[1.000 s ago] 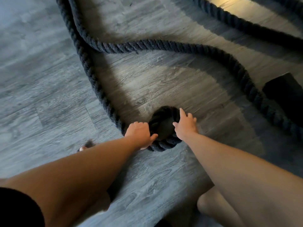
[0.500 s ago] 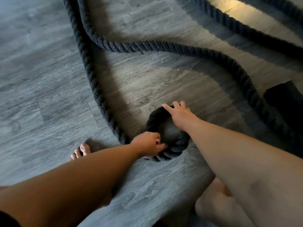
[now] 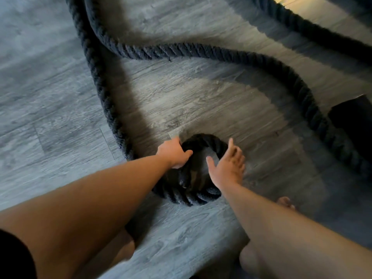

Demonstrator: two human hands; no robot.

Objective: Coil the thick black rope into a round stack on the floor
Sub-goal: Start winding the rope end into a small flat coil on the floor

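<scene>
Dim, perhaps slightly blurred, long shadows

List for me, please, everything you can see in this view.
thick black rope: apparently one, black, winding in long loose stretches across the floor.
small coil: one, black, the rope curled tight at the centre, between the hands.
floor: one, grey wood-look planks, under everything.
dark object: one, black, at the right edge; cannot tell what it is.
toes: one bare foot's, lower right of the coil.
left hand: one, grips the coil's left side.
right hand: one, fingers spread, at the coil's right side.
</scene>
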